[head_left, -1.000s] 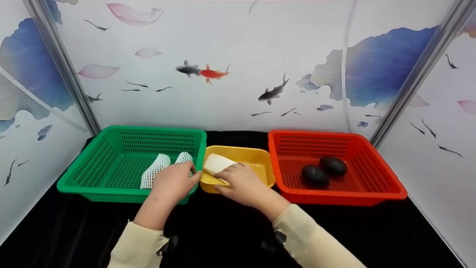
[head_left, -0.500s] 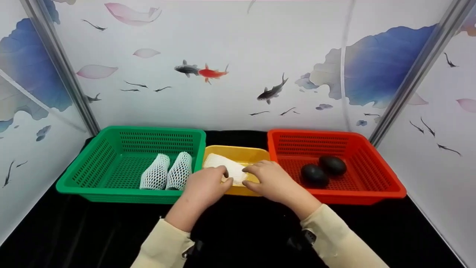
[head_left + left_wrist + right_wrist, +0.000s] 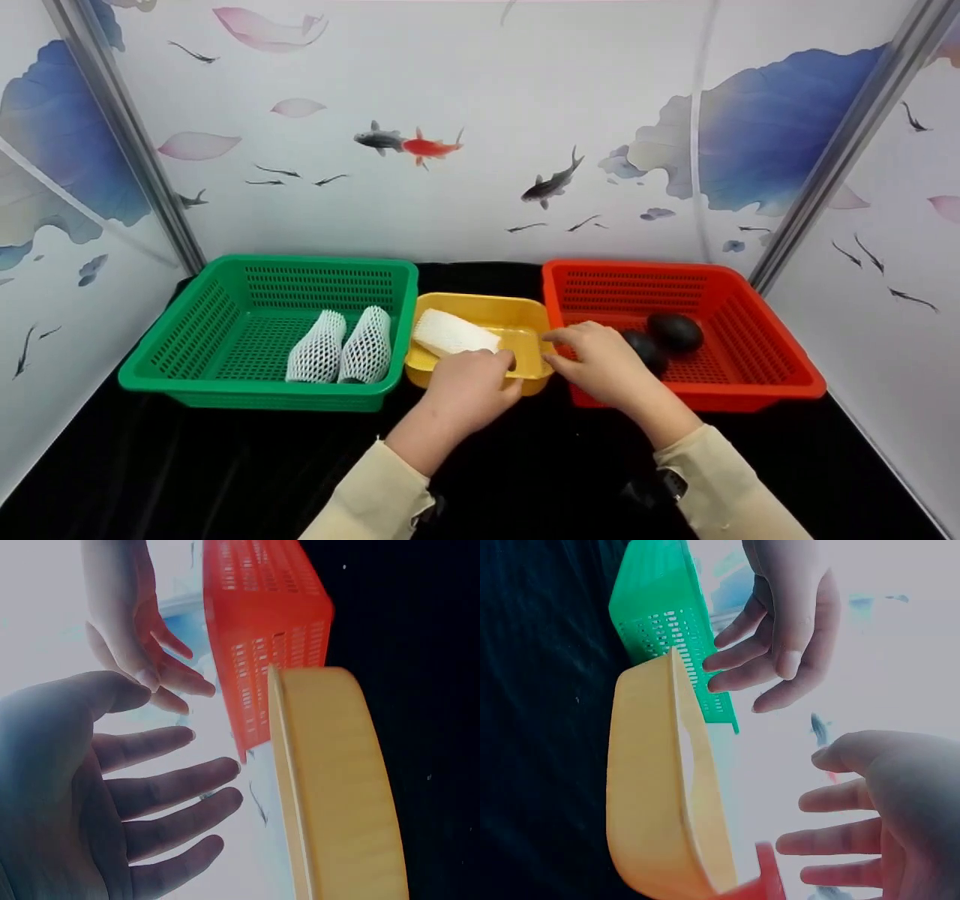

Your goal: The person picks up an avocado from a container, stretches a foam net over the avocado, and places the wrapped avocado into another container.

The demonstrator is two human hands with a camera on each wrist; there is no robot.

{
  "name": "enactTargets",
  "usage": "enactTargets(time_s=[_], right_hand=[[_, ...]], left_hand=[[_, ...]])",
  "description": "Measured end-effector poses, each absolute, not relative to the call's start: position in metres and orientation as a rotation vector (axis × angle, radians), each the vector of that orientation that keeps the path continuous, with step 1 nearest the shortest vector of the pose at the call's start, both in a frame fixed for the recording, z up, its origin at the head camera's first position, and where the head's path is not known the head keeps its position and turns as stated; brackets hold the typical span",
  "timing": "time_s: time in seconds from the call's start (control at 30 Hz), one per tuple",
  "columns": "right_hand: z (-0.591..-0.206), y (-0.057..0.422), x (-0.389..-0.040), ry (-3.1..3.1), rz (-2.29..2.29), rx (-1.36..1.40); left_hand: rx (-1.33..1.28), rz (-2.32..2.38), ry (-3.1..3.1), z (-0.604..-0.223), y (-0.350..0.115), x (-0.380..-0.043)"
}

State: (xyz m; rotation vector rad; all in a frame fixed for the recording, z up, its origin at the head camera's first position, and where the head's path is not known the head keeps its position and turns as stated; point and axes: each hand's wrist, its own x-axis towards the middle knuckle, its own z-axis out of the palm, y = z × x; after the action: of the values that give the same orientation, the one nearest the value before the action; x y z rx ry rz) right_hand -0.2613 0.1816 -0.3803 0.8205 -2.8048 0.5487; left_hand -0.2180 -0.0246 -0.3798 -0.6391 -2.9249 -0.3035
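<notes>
White netting: soft, finely textured, flattened into a long block; it is lying aslant in the left half of the yellow tray. Tray: smooth, rounded at the corners, rimmed, standing between two baskets.

Left hand: hovering above the tray's near rim; its fingers are spreading apart in the left wrist view, clear of the tray. Right hand: hovering where tray and red basket are meeting; its fingers are standing apart in the right wrist view.

Green basket: rigid, slotted walls, lattice floor; holding two netted pieces, tapered, white mesh over something dark, lying side by side toward its right wall.

Red basket: likewise slotted; holding two dark ovals, smooth and faintly glossy, lying close together, the nearer one partly hiding behind the right hand.

Sleeves: cream cloth, covering both forearms.

Black cloth: soft, dark, spreading beneath all containers.

Panels: white, printed with fish, petals and blue leaves, standing behind and at both sides, metal posts marking the corners
</notes>
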Motion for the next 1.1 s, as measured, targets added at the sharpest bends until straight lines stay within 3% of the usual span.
enactTargets(time_s=[0.5,1.1], right_hand=[[-0.392,0.231,-0.273,-2.848,0.743,0.533],[-0.410,0.282,-0.292,-2.904,0.686,0.282]], left_hand=[[-0.834,-0.241,-2.851,-0.388,0.012,-0.211],[-0.851,-0.213,-2.953,-0.406,0.034,-0.217]])
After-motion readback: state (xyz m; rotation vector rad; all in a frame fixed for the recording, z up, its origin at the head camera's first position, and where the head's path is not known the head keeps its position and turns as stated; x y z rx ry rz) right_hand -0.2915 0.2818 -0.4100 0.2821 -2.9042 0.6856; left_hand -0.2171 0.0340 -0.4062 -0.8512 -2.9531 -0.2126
